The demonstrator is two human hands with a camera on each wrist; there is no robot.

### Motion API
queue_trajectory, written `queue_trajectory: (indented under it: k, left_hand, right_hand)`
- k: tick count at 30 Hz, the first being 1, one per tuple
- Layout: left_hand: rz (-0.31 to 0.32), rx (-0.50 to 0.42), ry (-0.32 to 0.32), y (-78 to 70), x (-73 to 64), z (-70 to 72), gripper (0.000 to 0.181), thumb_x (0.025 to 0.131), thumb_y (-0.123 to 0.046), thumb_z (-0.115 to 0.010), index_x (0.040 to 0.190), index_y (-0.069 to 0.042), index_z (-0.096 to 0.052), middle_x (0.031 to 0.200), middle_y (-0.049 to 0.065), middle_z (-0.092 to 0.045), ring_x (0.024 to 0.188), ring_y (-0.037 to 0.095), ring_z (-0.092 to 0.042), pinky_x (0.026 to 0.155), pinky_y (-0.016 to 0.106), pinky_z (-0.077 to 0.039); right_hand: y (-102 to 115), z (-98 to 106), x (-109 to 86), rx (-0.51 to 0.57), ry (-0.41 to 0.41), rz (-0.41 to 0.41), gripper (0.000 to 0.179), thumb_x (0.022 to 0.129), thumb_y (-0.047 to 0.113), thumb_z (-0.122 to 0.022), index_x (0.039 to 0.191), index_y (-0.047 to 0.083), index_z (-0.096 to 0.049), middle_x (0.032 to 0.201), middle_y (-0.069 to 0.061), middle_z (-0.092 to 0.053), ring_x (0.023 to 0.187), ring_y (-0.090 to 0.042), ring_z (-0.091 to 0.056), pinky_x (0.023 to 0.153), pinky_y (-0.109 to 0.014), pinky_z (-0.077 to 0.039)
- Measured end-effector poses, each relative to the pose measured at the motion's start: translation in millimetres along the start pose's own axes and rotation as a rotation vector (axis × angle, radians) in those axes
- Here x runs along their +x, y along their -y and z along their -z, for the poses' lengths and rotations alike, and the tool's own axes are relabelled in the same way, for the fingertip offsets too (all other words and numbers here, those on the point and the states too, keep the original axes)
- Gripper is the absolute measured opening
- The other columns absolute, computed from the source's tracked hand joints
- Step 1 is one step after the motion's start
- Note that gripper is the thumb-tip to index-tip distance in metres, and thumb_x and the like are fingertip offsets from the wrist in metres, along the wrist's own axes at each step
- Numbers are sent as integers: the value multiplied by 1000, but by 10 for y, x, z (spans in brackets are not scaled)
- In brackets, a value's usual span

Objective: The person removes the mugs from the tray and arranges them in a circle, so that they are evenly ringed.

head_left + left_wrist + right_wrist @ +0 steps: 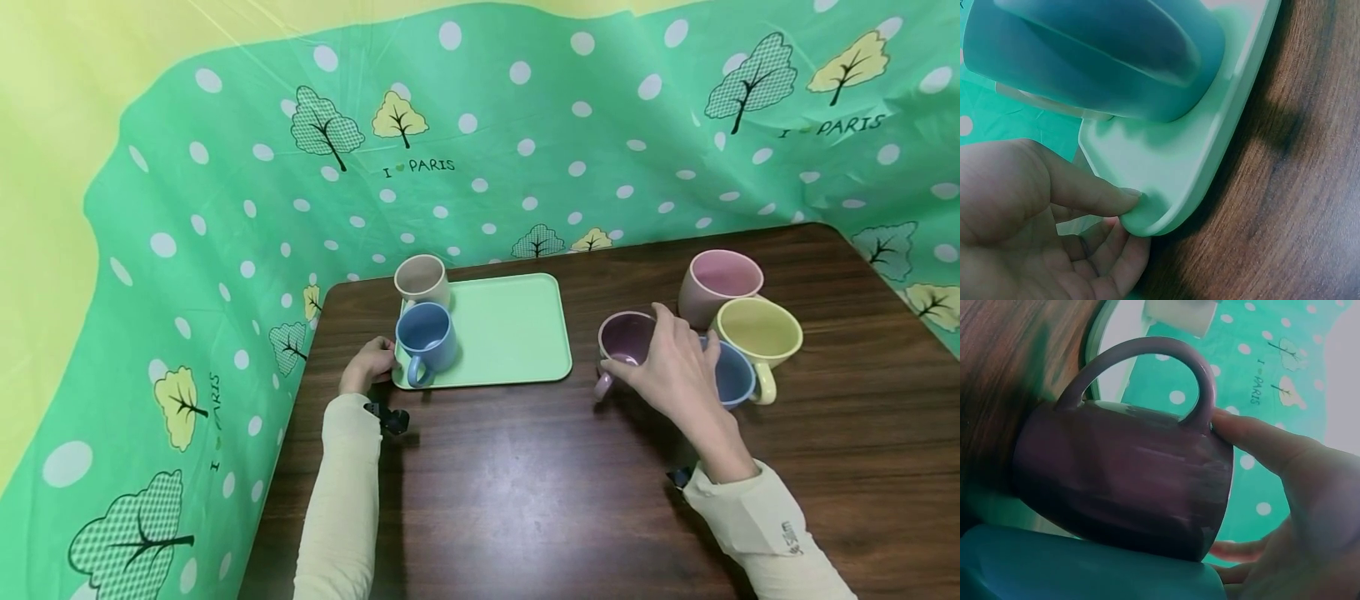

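Note:
My left hand (369, 363) pinches the near left corner of a light green tray (517, 333); in the left wrist view the thumb (1107, 194) lies on its rim with fingers beneath. On the tray's left part stand a blue mug (426, 337), handle toward me, and a greyish-beige mug (422, 279) behind it. My right hand (678, 367) grips a purple mug (626, 337) by its rim, thumb beside the handle (1141, 347) in the right wrist view. Whether its base touches the table cannot be told. A second blue mug (733, 373) sits right beside it, partly hidden by the hand.
A pink mug (720, 283) and a yellow mug (759, 329) stand close together behind the second blue mug, on the right side of the dark wooden table (510, 483). A green dotted cloth (525, 167) hangs along the back and left edges.

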State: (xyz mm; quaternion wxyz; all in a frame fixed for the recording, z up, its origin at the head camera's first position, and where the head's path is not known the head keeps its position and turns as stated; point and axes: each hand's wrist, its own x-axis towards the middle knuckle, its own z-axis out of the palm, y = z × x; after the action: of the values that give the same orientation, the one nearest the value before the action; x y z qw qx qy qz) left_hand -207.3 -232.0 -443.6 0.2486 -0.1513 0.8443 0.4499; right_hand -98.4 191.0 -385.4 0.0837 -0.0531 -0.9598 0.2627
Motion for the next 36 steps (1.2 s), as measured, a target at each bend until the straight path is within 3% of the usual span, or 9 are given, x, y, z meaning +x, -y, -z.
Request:
queue_trajectory:
  k: [10, 15, 19, 28, 36]
  left_hand:
    - [-5, 7, 0, -14, -26, 0, 30, 89, -2, -43, 119, 2, -41, 112, 14, -44, 97, 23, -51, 94, 42, -46]
    - [-8, 13, -5, -20, -35, 0, 28, 88, -2, -43, 116, 1, -42, 110, 14, -44, 95, 23, -51, 93, 42, -46]
    - [-17, 15, -16, -15, -24, -11, 28, 88, -1, -42, 116, 2, -41, 110, 14, -44, 94, 23, -51, 93, 42, -47]
    - [-22, 19, -32, 5, -6, -28, 27, 89, 0, -42, 116, 3, -41, 111, 14, -44, 96, 24, -50, 93, 42, -47]
    - [-25, 34, -49, 11, 3, -26, 26, 90, -2, -43, 116, 1, -42, 114, 15, -45, 100, 24, -50, 95, 42, -46]
  right_hand:
    - [33, 31, 2, -22, 24, 58, 113, 71, 49, -79, 148, -4, -16, 138, -35, -34, 128, -52, -30, 106, -71, -4]
    - [156, 57, 66, 11, -36, 119, 101, 74, 42, -78, 145, -6, -24, 139, -32, -35, 130, -48, -31, 108, -64, -17]
    - [309, 64, 106, 65, -38, 147, 95, 78, 39, -76, 145, -4, -26, 141, -29, -35, 131, -46, -31, 107, -59, -24]
    - [661, -33, 202, 248, 70, 212, 89, 82, 42, -71, 149, 5, -24, 149, -21, -30, 137, -39, -29, 107, -58, -27]
    - [906, -348, 380, 478, 227, 263, 85, 82, 43, -71, 149, 15, -27, 147, -10, -35, 131, -29, -40, 104, -48, -37]
